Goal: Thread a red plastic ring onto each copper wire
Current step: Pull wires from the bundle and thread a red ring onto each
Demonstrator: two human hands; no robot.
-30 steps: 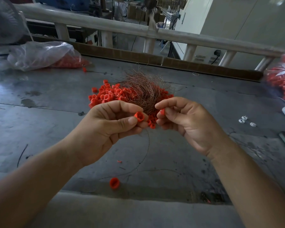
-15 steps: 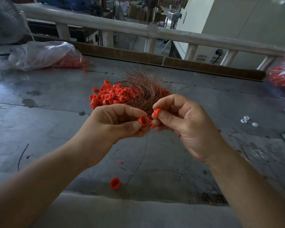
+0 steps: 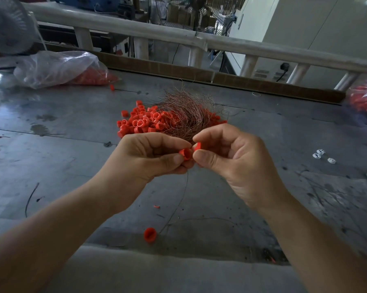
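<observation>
Nearest the camera, on the scuffed grey table (image 3: 62,161) just past its pale front edge, a loose ring (image 3: 150,235) lies on its side: a short, bright orange-red plastic sleeve with an open mouth. Beside it a thin copper wire (image 3: 183,195) leaves the tabletop, where its tail curls off to the right, and climbs as one dark strand to the left hand (image 3: 144,159). That hand hangs above the table with its fingers curled, thumb and forefinger pinching a red ring (image 3: 185,154) whose hollow end faces the camera. Touching it from the right, the right hand (image 3: 231,163) pinches a second ring (image 3: 197,145) between thumb tip and forefinger; only a sliver of its rim shows. The wire's upper end disappears behind the left fingers — whether it passes through either ring cannot be made out. Behind the hands lies a heap of rings (image 3: 140,123), many with pale highlights on their rims. Over its right part sits a tangle of copper wires (image 3: 184,111), fine and reddish-brown like a nest; the hands cover its near edge. Off to the right three small white parts (image 3: 322,155) lie apart from everything. Farther back on the left a clear plastic bag (image 3: 57,68) holds more red pieces, blurred through the film, and at the right border another bag (image 3: 364,98) of red is cut off by the frame.
</observation>
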